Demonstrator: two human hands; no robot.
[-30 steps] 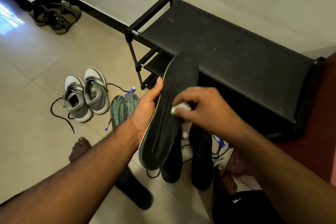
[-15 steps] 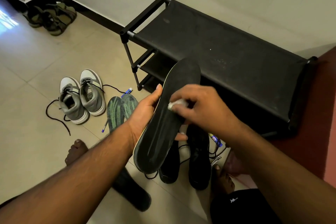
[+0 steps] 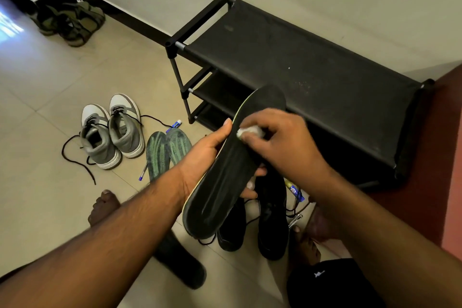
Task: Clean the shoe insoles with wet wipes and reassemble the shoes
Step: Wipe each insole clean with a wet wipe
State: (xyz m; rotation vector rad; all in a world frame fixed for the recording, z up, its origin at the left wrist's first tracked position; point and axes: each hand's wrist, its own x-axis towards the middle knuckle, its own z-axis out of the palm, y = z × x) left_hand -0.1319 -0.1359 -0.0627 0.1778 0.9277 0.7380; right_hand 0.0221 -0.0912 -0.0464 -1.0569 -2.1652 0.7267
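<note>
The left hand (image 3: pixel 200 157) grasps a black insole (image 3: pixel 225 177) from beneath, thumb along its left edge and fingertips showing past its right edge, holding it tilted with the toe end far and up. The right hand (image 3: pixel 280 140) pinches a crumpled white wet wipe (image 3: pixel 250 132) and presses it on the insole's upper half. Directly below the insole, partly hidden by it, a pair of black shoes (image 3: pixel 272 220) stands on the tiled floor (image 3: pixel 37 157), laces loose. A second black insole (image 3: pixel 185 265) lies near, under the left forearm. To the left lie two green-patterned insoles (image 3: pixel 160 155), a blue pen (image 3: pixel 143 172) and grey-and-white sneakers (image 3: pixel 112 132). A black shoe rack (image 3: pixel 312 70) stands far right against the wall; olive sandals (image 3: pixel 72 20) sit in the far left corner.
</note>
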